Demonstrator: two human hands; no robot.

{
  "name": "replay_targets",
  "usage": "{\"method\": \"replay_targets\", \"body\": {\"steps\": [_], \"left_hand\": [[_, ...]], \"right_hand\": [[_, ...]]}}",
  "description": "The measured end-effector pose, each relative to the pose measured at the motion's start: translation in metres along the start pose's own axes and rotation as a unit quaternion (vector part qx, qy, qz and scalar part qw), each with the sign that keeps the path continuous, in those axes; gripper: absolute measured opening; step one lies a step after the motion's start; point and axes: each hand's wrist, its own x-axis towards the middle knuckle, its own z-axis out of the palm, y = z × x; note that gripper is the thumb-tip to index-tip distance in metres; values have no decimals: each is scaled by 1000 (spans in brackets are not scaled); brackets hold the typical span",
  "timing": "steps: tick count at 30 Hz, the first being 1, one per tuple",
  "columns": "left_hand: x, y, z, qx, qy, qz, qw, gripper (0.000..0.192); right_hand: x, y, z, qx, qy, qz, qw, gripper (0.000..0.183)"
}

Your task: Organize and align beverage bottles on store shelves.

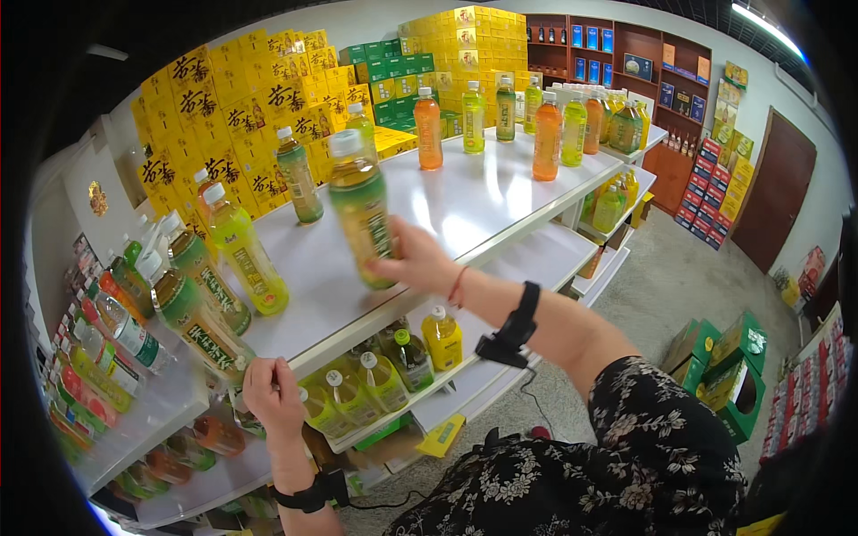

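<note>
My right hand (419, 258) holds a green-labelled plastic tea bottle (358, 208) by its lower part, over the front of the white shelf top (482, 201). At the shelf's front edge is my left hand (273, 395), fingers curled, close to the base of another green tea bottle (201, 328); whether it touches that bottle cannot be told. Behind that one stands a similar green bottle (208, 278), with a yellow-green drink bottle (248, 251) beside it. Farther back are a green bottle (299, 177), an orange drink bottle (427, 130) and a second orange one (546, 141).
Several drink bottles (369, 388) fill the lower shelf below my hands. More bottles crowd the left shelf (181, 395). Stacked yellow cartons (221, 120) rise behind the shelf. Green boxes (720, 368) lie on the floor at right. A cable (536, 395) hangs from my right wrist strap.
</note>
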Motion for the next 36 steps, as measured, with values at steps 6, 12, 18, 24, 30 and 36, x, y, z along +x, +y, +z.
{"method": "replay_targets", "body": {"steps": [6, 12, 18, 24, 30, 36], "left_hand": [[3, 9, -5, 41, -11, -1, 999, 17], [1, 7, 6, 64, -16, 21, 998, 14], [-5, 0, 3, 132, -14, -4, 991, 15], [0, 0, 19, 163, 9, -26, 986, 16], [3, 9, 26, 198, 27, -12, 980, 18], [3, 10, 32, 230, 30, -27, 972, 19]], "right_hand": [[-10, 63, -96, 124, 78, -31, 989, 49], [-16, 69, -165, -148, 121, 33, 981, 53], [-2, 93, -187, -189, 149, 39, 970, 55], [5, 113, -224, -180, 135, 39, 973, 55], [21, 128, -232, -151, 115, 62, 980, 56], [31, 141, -235, -84, 99, 82, 988, 59]]}}
